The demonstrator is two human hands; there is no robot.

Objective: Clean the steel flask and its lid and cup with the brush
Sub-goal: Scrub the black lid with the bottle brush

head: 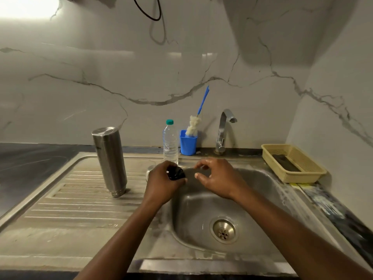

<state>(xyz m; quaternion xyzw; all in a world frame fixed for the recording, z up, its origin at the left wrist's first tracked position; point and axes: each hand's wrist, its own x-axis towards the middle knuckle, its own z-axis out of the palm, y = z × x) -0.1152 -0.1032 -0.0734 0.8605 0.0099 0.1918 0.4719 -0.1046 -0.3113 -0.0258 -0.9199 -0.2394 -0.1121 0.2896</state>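
Note:
The steel flask (109,160) stands upside down on the ribbed drainboard (66,199), left of the basin. My left hand (161,184) grips a black lid (176,173) over the basin's left rim. My right hand (217,177) hovers just right of it with loosely curled fingers, holding nothing. A steel cup (150,170) sits behind my left hand, mostly hidden. The brush (194,123), with a blue handle and white bristles, stands in a blue holder (188,143) at the back.
A clear plastic water bottle (170,141) stands beside the blue holder. The tap (223,130) rises behind the sink basin (252,199), whose drain (224,231) lies below my hands. A yellow basket (296,164) sits at the right, near the corner wall.

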